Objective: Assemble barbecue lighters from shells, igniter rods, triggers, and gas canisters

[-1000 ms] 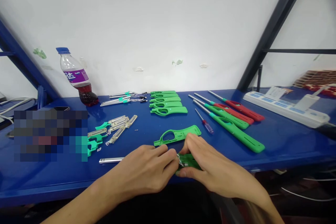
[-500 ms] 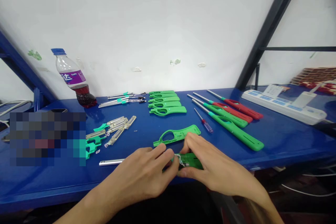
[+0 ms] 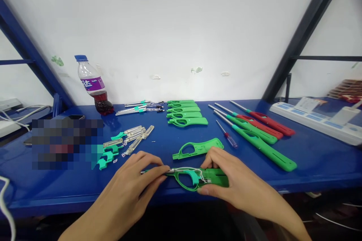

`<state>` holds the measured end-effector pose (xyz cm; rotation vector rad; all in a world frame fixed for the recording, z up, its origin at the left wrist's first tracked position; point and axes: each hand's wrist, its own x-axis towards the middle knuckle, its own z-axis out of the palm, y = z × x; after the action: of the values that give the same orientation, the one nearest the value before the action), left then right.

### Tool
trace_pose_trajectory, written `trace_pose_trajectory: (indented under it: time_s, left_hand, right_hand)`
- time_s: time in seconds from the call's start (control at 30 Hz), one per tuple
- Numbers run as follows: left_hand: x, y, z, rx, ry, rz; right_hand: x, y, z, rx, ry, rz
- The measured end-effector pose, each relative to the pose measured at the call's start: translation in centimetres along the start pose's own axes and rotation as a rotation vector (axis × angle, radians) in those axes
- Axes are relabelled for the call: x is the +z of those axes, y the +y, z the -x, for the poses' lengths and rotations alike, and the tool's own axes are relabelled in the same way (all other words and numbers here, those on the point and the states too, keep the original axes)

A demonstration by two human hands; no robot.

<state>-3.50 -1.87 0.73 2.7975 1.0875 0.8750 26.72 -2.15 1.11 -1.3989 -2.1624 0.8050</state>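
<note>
My right hand [image 3: 233, 179] is closed around the handle end of a green lighter casing half [image 3: 220, 179], which lies with its inside facing up near the table's front edge. A teal trigger [image 3: 194, 176] sits across its finger loop, and thin white wires [image 3: 201, 176] curve along it. At the casing's narrow end, my left hand [image 3: 138, 180] pinches the metal tube [image 3: 143, 172] between thumb and fingers, covering most of it. Just behind lies another green casing half [image 3: 207, 147], hollow side up, touched by neither hand.
Behind are green casings [image 3: 186, 121], metal tubes with wires [image 3: 135, 110], and a screwdriver [image 3: 227, 135]. Clear fuel tanks [image 3: 138, 141] and teal triggers [image 3: 109, 155] lie left, near a bottle [image 3: 94, 86]. Assembled lighters [image 3: 263, 145] and a power strip [image 3: 316, 120] are right.
My left hand has moved left from the trigger area to the metal tube, uncovering the trigger and finger loop. My right hand keeps its hold on the casing. The view has shifted slightly.
</note>
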Motion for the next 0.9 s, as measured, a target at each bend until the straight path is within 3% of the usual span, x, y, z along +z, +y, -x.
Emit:
trace_pose_trajectory:
  time_s: [0.27, 0.47, 0.7, 0.9]
  left_hand:
    - [0.9, 0.1, -0.7, -0.018, 0.100, 0.125]
    - [1.0, -0.3, -1.0, -0.071, 0.081, 0.232]
    - [1.2, -0.1, -0.7, -0.048, 0.059, 0.179]
    - [1.1, 0.2, -0.3, -0.067, 0.032, 0.171]
  right_hand:
    - [-0.1, 0.0, 0.1, -0.008, -0.001, 0.020]
    - [0.0, 0.1, 0.1, -0.018, 0.002, 0.025]
    - [-0.1, 0.1, 0.1, -0.006, 0.009, 0.003]
    - [-0.1, 0.7, 0.1, -0.131, 0.084, -0.082]
